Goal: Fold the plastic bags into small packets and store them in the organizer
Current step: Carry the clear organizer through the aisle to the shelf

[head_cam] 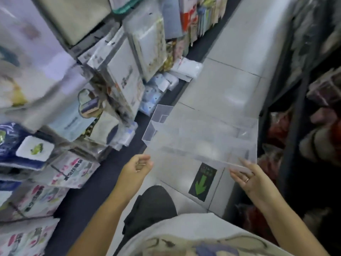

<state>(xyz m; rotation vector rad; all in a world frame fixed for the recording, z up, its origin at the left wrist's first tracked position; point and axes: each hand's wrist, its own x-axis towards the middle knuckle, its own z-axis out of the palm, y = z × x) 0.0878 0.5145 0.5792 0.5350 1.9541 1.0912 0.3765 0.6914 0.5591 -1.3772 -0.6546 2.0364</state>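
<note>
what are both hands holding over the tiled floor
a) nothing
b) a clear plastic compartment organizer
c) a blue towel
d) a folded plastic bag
b: the left hand and the right hand each grip a near corner of the clear plastic compartment organizer, and the grey tiled floor shows through it.

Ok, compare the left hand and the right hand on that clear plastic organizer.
The left hand is curled tight at the near-left corner of the clear plastic organizer, while the right hand pinches the near-right edge with straighter, spread fingers. The right hand wears a ring; the left hand's curled fingers hide whether it has one. Both hands are bare, and together they hold the organizer above the tiled floor.
</note>
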